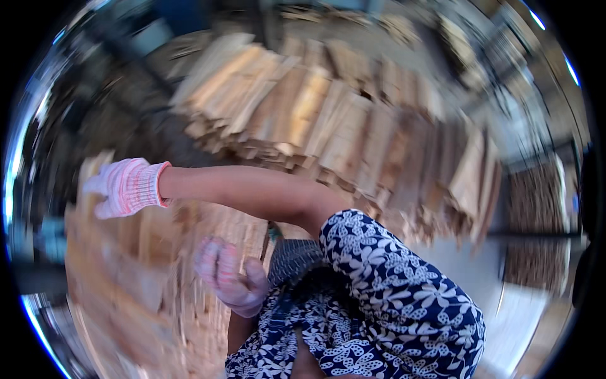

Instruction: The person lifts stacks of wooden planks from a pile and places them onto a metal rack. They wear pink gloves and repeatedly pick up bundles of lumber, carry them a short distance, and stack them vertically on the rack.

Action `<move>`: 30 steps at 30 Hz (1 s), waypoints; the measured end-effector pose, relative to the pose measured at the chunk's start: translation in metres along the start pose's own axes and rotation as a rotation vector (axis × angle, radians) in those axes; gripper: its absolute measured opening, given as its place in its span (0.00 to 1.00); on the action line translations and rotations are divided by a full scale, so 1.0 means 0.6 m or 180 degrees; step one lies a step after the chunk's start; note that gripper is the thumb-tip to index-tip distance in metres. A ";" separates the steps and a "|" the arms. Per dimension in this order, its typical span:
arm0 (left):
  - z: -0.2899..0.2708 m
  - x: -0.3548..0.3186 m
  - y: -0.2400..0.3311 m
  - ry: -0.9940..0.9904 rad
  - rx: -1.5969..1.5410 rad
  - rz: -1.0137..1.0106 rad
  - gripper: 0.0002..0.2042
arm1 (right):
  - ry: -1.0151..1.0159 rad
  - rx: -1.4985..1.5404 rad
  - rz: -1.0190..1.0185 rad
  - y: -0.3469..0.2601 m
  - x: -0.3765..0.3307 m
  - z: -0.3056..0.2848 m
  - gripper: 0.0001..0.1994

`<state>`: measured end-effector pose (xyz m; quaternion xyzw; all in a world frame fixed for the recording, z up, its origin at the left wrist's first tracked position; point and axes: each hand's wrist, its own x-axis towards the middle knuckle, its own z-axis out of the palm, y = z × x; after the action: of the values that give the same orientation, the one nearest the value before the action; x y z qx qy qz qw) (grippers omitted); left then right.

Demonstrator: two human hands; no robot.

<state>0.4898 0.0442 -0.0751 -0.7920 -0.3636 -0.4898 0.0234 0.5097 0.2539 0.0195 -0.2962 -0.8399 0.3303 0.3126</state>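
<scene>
Lots of blur in this shot, so take the fine detail loosely. The right hand (129, 186) is stretched way across to the left, out over the upper end of a pile of thin wood sheets (120, 259), veneer by the look of them. Its fingers point left with the thumb tucked lower, but I can't tell if it's actually gripping a sheet or just resting on the edge. The left hand (230, 278) is close to the body, just above the same pile's near side, fingers loosely curled and the thumb standing apart from them.

Both hands wear pink-and-white knit gloves (146, 183), 2 of them, and the right cuff has an orange-red edge. The right arm comes out of a navy sleeve (404, 284) with white flowers.

Past that arm, a long row of wood bundles (309, 114) runs from upper left down to the right, packed side by side, some pale, some darker brown. Over on the far right there's a tall brown stack (536, 196), and loose wood scraps (398, 28) lie on the floor near the top.
</scene>
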 end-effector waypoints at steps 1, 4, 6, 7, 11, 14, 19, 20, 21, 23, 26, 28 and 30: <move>0.040 0.008 0.007 -0.0330 -0.0407 -0.0083 0.16 | 0.0524 0.0008 -0.0011 0.057 -0.075 -0.059 0.33; 0.183 0.008 0.033 -0.1439 -0.1314 -0.0391 0.18 | 0.1487 0.0326 0.1107 0.240 -0.370 -0.185 0.30; 0.229 -0.006 0.030 -0.2196 -0.1563 -0.0450 0.19 | 0.2111 -0.0319 0.2576 0.300 -0.578 -0.177 0.28; 0.250 -0.022 0.036 -0.2473 -0.1724 -0.0479 0.18 | 0.1986 -0.0705 0.3352 0.300 -0.708 -0.163 0.26; 0.308 -0.103 0.104 -0.3380 -0.2248 -0.0107 0.18 | 0.3723 -0.2605 0.4362 0.173 -1.164 -0.078 0.17; 0.381 -0.142 0.169 -0.4277 -0.2934 -0.0730 0.19 | 0.5307 -0.1853 0.5330 0.051 -1.398 -0.024 0.21; 0.530 -0.169 0.323 -0.5522 -0.4104 -0.2051 0.27 | 0.5161 -0.1227 0.6398 -0.038 -1.549 0.056 0.24; 0.571 -0.168 0.361 -0.5670 -0.3830 -0.2031 0.28 | 0.4921 -0.1336 0.6547 -0.035 -1.563 0.055 0.25; 0.616 -0.168 0.406 -0.5791 -0.3659 -0.1979 0.30 | 0.4669 -0.1482 0.6693 -0.028 -1.577 0.045 0.26; 0.694 -0.174 0.490 -0.6012 -0.3534 -0.2213 0.34 | 0.4711 -0.1903 0.6752 -0.007 -1.603 0.008 0.28; 0.782 -0.202 0.609 -0.6411 -0.3903 -0.2645 0.39 | 0.4916 -0.1813 0.6932 0.024 -1.641 -0.067 0.34; 0.825 -0.221 0.678 -0.6972 -0.4039 -0.2500 0.37 | 0.5261 -0.1573 0.6914 0.051 -1.653 -0.102 0.35; 0.842 -0.257 0.745 -0.6399 -0.3356 -0.3458 0.35 | 0.4287 -0.1112 0.7314 0.073 -1.658 -0.121 0.37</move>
<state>1.1014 -0.1707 -0.3167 -0.4758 -0.2597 0.2969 -0.7862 1.2008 -0.3933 -0.2977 -0.9677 0.1681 0.0839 0.1681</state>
